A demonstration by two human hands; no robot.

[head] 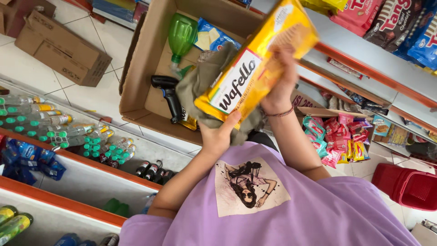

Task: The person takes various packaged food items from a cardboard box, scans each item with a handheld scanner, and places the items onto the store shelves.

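You stood in a small grocery shop, in an aisle between stocked shelves. On one side, white shelves with orange edging (91, 165) carried rows of capped bottles (68, 132) lying along the front edge, with blue packets (27, 159) on the tier beside them. On the other side, a like shelf (364, 64) held red and dark snack packets (391, 23), and pink and red sweet packets (337, 141) filled the tier near its lower edge. An open cardboard carton (145, 82) of goods with a black barcode scanner (170, 95) in it, more cartons (63, 50) on the white tiled floor (95, 95), and a red shopping basket (405, 187) showed it too.
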